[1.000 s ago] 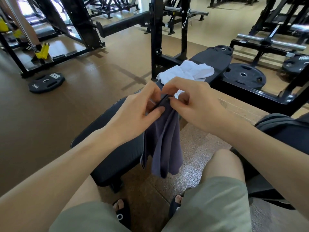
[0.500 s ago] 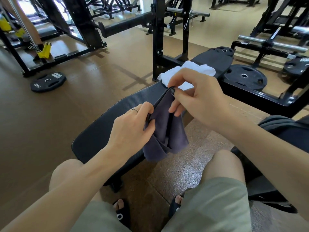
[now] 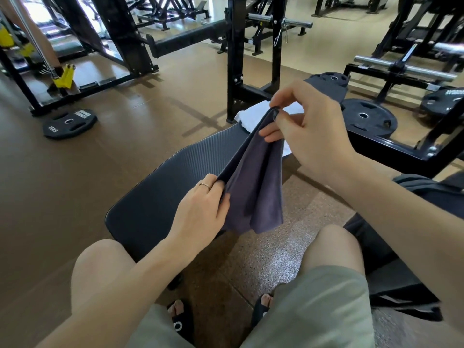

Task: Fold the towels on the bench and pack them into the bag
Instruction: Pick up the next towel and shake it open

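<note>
Above the bench (image 3: pixel 160 197), your right hand (image 3: pixel 311 136) pinches the top corner of the grey towel (image 3: pixel 253 187) while your left hand (image 3: pixel 200 214) grips its lower edge, stretching it. Farther along the bench lies the white towel (image 3: pixel 253 116); the dark bag (image 3: pixel 426 197) sits right of the bench.

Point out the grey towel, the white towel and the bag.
grey towel (image 3: pixel 253 194): head view, middle of the hanging cloth.
white towel (image 3: pixel 253 116): head view, left part lying on the bench.
bag (image 3: pixel 426 194): head view, dark top at the right edge.
</note>
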Tool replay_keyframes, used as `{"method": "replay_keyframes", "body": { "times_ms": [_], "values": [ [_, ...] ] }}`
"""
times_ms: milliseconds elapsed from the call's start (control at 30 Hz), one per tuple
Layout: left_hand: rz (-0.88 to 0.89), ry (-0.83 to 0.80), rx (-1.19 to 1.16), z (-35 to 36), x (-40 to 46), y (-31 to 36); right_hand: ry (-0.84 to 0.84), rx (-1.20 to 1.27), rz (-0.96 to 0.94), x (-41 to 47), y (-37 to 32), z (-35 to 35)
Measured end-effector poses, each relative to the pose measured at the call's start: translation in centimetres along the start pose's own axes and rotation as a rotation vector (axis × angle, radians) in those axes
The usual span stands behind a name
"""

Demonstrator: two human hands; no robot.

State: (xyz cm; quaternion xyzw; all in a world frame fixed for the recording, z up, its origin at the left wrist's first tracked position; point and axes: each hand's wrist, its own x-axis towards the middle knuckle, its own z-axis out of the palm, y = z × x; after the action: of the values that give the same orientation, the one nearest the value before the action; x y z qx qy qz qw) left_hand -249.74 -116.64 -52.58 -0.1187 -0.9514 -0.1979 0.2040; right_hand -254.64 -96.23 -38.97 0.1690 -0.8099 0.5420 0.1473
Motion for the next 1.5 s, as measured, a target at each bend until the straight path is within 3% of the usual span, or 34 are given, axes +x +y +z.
{"method": "replay_keyframes", "body": {
  "times_ms": [267,600,800,967,1233,1500],
  "values": [
    [0.030,-0.194,0.096,-1.4,-0.6,-4.3,0.150,-0.118,0.153,1.0,5.1,-1.2],
    [0.337,-0.110,0.197,-7.0,0.0,-7.2,0.176,-0.217,0.294,1.3,8.8,-1.8],
    [0.175,-0.031,-0.044,-8.8,0.5,-8.0,0.109,-0.195,0.312,1.2,9.6,-1.7],
    [0.020,0.019,-0.086,-9.6,1.0,-8.6,-0.041,-0.428,0.114,0.8,9.5,-2.2],
    [0.189,0.014,-0.032,-10.9,1.7,-9.1,-0.151,-0.373,0.086,0.9,9.7,-2.8],
    [-0.072,0.050,-0.135,-11.6,1.9,-8.0,-0.153,-0.333,0.081,1.0,9.6,-3.1]
  ]
}}
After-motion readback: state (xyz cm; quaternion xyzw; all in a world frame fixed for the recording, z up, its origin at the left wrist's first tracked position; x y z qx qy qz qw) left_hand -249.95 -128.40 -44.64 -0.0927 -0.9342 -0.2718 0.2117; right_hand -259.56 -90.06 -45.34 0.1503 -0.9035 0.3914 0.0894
